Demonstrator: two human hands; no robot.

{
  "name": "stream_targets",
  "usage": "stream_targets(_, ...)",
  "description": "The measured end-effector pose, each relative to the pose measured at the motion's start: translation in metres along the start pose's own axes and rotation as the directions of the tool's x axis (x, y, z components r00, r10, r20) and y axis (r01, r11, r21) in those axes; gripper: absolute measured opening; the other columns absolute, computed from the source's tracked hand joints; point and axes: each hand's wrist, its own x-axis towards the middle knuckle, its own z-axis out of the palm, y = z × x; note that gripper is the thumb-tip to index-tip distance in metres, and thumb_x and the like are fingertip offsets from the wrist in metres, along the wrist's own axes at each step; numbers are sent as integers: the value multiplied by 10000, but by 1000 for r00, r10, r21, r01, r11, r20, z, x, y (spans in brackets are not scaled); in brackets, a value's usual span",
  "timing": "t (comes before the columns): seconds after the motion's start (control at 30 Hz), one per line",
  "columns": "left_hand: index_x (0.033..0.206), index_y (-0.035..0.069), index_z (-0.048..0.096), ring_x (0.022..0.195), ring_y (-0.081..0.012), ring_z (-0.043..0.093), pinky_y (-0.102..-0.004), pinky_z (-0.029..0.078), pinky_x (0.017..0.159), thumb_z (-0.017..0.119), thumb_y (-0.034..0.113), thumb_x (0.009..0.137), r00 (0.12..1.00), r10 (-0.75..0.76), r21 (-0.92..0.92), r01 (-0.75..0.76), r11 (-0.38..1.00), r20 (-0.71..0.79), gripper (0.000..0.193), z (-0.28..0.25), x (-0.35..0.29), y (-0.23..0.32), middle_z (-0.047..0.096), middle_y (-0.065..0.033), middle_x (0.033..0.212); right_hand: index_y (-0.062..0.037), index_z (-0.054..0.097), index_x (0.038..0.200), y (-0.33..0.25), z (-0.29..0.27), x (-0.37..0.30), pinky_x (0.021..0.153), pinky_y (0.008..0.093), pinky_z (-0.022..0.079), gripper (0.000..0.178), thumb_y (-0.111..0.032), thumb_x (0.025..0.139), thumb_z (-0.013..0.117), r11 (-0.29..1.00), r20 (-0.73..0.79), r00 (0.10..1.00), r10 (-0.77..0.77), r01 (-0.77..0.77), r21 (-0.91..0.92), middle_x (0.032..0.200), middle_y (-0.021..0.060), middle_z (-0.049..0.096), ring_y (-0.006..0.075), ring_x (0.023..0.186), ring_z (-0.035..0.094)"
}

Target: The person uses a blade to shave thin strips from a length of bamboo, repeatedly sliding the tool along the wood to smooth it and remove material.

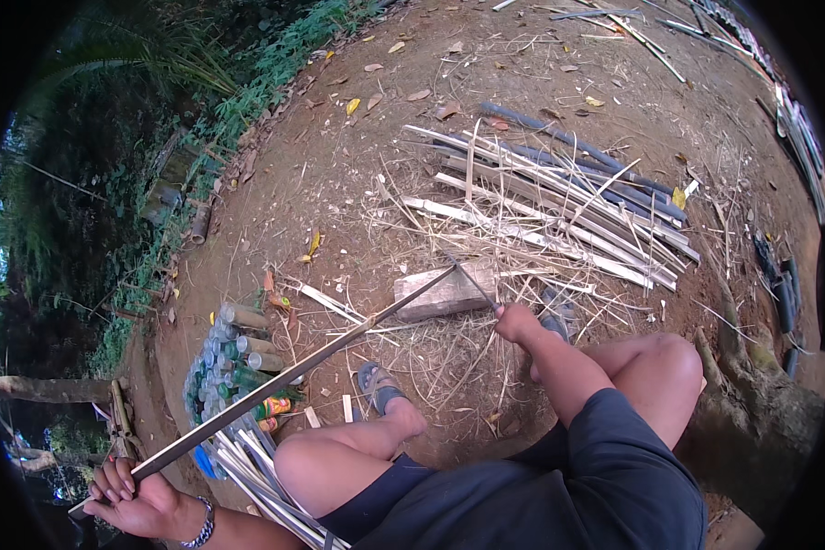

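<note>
My left hand point(133, 500), with a chain bracelet at its wrist, is closed around the lower end of a long bamboo strip point(247, 403). Dark on one face and pale along its edge, the strip slants up to the right and reaches over a short wooden block point(442, 304). In my right hand point(515, 323) is a thin-bladed knife point(475, 282); most of its handle is hidden by the fingers. Blade and strip meet near the strip's far end, above the block. Whether the edge has cut in cannot be made out.
A pile of split bamboo point(541, 215) lies beyond the block among shavings. Plastic bottles point(225, 357) and pale strips point(252, 467) lie left of my legs. My sandalled foot point(380, 385) rests near the block. A tree trunk point(752, 422) stands at right.
</note>
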Motion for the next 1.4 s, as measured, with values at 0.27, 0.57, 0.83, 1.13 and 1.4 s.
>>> stream_targets(0.27,784,56,459,511,-103,350,-229,322,492,490,398,979,998,8,-86,-3,996,59,396,12,-16,3,369,-7,627,-19,565,1017,-139,-24,-116,846,487,486,240,-212,874,560,933,-28,940,-339,340,117,982,218,647,380,960,625)
stream_targets(0.57,762,72,467,460,-68,357,-205,305,459,611,361,922,988,15,-223,20,975,157,360,14,-36,7,384,25,598,-43,560,1000,-176,-24,-207,755,495,504,232,-173,808,584,782,-68,796,-602,604,153,846,204,650,398,830,639)
stream_targets(0.83,754,75,469,451,-61,353,-206,296,447,620,365,915,983,-10,-256,57,965,182,364,9,-35,7,389,29,595,-37,590,1123,-57,-19,-90,880,464,495,311,-265,922,528,990,-61,989,-135,133,-39,1046,203,655,363,1007,624)
stream_targets(1.13,766,80,450,458,-65,352,-201,297,440,593,344,939,986,20,-219,17,976,166,347,-2,-29,3,385,23,597,-51,572,979,-138,-23,-155,830,479,496,211,-203,834,586,875,-7,876,-483,483,33,980,189,658,374,950,630)
stream_targets(1.4,779,67,455,469,-76,345,-212,301,440,528,371,970,996,-5,-166,20,986,92,367,-18,-6,-4,362,14,617,-37,632,1142,35,-23,-14,926,444,485,351,-301,956,491,985,28,992,126,-122,-120,1163,209,632,344,1082,613)
